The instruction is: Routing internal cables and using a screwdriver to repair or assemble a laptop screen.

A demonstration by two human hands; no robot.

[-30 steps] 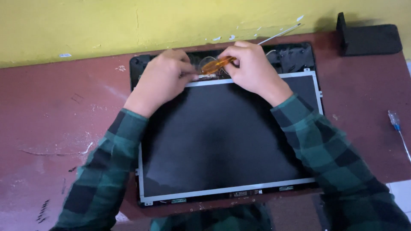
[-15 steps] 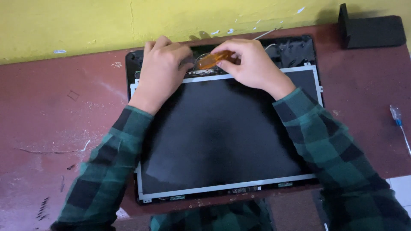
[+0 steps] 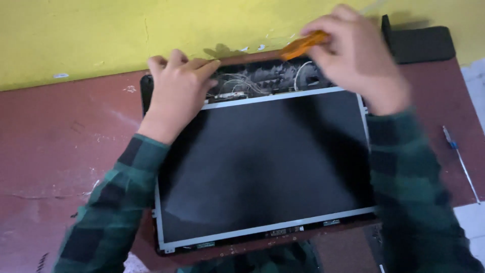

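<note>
Change: right hand (image 3: 356, 55), fingers pinching one orange-handled tool (image 3: 303, 45), has lifted away from the panel's top edge. Left hand (image 3: 177, 93), fingers together, stays flat on one screen panel (image 3: 262, 167), centred on the table (image 3: 65, 151). Also: one blue screwdriver (image 3: 458, 159), one black block (image 3: 422, 43).

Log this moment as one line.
left hand: flat on screen panel's top-left corner | right hand: holds orange tool, raised above exposed wires | screwdriver: on table, right
</note>
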